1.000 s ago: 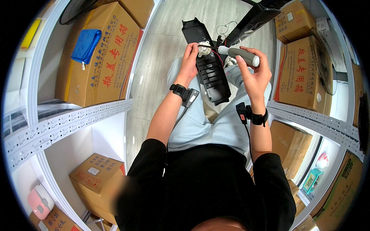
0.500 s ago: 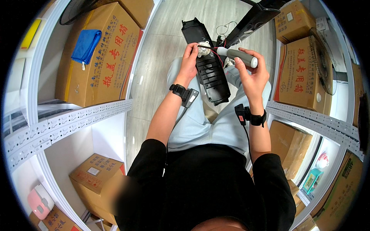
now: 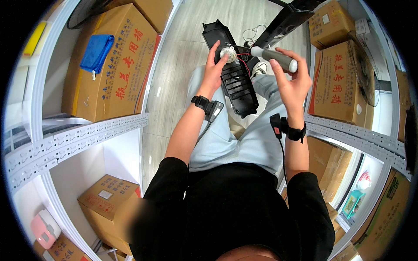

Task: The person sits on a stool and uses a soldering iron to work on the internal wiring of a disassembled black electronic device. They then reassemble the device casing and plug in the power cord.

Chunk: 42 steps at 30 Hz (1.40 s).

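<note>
My right hand (image 3: 295, 76) is closed around a screwdriver (image 3: 278, 60) with a grey handle and white ends. Its dark shaft points left, passing just above a round clear part (image 3: 228, 55) that looks like a small lamp. That part sits on a long black plastic panel (image 3: 239, 89) with ribbed slots, lying slantwise over my knees. The thumb of my left hand (image 3: 212, 71) presses the round part's left edge, while the index finger stretches up over the panel; the other fingers are mostly hidden. Red wires (image 3: 245, 64) run rightward from the round part.
A tall black casing (image 3: 285, 26) stands beyond the panel, with thin cables (image 3: 249, 35) on the floor beside it. Shelves on both sides hold cardboard boxes (image 3: 115, 69). A blue cloth (image 3: 96, 53) hangs over one box; a round fan grille (image 3: 365, 71) leans at right.
My right hand and the screwdriver have moved slightly right, and the shaft has come away from my left fingers. My left thumb now rests on the round part, with the index finger raised apart.
</note>
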### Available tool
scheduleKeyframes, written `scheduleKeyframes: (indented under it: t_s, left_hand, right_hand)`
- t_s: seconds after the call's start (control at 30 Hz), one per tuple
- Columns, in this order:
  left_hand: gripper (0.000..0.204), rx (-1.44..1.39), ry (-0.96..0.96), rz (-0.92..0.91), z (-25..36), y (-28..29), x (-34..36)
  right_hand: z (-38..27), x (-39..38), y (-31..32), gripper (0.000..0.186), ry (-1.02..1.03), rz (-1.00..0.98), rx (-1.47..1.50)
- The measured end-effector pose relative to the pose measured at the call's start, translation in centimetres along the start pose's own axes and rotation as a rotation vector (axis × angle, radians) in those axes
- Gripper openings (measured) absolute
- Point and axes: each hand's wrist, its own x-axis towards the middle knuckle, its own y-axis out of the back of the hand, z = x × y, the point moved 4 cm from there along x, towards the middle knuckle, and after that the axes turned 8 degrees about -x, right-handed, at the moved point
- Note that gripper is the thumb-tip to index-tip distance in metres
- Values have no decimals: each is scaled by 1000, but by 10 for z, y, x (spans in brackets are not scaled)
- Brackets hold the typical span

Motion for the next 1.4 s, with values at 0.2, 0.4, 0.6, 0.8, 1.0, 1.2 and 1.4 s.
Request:
scheduleKeyframes:
  t_s: [0.2, 0.4, 0.6, 0.8, 1.0, 1.2, 1.4]
  left_hand:
    - [85, -31, -29, -46, 8, -8, -1]
    - [101, -59, -78, -21, 9, -12, -4]
    - [69, -66, -17, -34, -5, 3, 4]
    - [58, -66, -16, -10, -7, 3, 3]
    - [57, -81, -33, 2, -6, 1, 2]
    - [56, -80, -26, 1, -8, 3, 3]
    - [56, -54, -39, -4, -10, 5, 4]
  right_hand:
    - [-1, 22, 0, 31, 31, -42, -112]
    - [-1, 23, -7, 32, 24, -71, -118]
    - [-5, 23, -10, 31, 82, -74, -132]
    - [-9, 21, -5, 30, 75, -43, -129]
    - [-3, 19, -1, 31, 58, -7, -121]
    - [0, 15, -5, 32, 20, -18, -131]
    - [-1, 13, -11, 32, 101, -1, -153]
